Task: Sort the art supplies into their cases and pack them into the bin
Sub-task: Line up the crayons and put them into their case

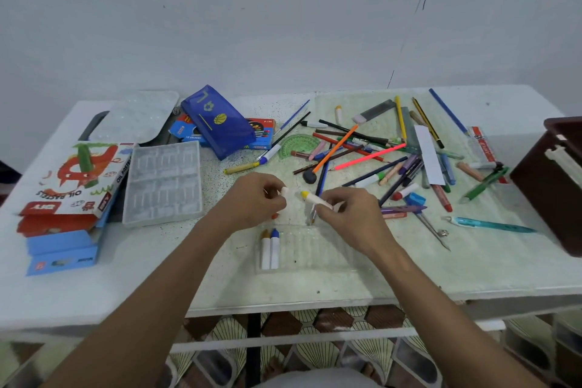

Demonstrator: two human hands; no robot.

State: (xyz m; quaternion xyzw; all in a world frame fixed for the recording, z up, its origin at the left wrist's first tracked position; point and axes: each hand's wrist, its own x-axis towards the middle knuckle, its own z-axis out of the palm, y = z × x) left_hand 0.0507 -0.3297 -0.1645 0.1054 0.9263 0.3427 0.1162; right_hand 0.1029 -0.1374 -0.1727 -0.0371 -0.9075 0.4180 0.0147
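Head view: a yellow-tipped crayon (316, 199) is pinched in the right hand (349, 217), held just above the clear tray (327, 253) at the table's (126, 293) near edge, where two crayons (270, 248), one brown-tipped and one blue-tipped, already lie side by side in the leftmost slots. The left hand (252, 200) has its fingers curled round a small white piece (284, 191), probably a cap or crayon stub. To do this step well, I judge the crayon should go tip away, parallel to the two, into the next free slot. Both forearms reach forward, hands close together over the tray. The loose pile (393, 154) lies beyond, and the dark bin (554, 173) at the far right.
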